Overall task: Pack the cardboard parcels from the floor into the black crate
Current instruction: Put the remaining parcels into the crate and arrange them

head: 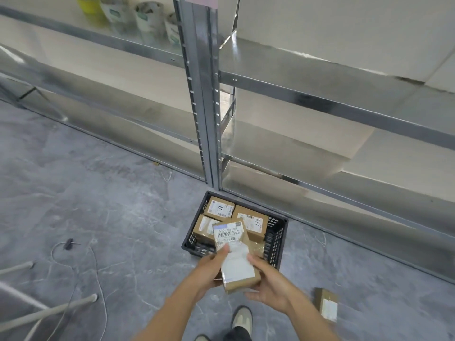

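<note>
The grey floor (110, 205) carries the black crate (276, 244) at lower centre. A cardboard parcel (326, 303) lies lower right, a thin cable (98, 276) lower left.

The left hand (209, 269) and right hand (268, 289) are bare, and so are both arms (170, 313). One shoe (242, 318) is pale grey. The trouser leg (237, 334) is dark.

Reached forward and down; gripped parcel (230, 238) from left with left hand (210, 269), thumb on top; clasped right side with right hand (269, 285).
</note>
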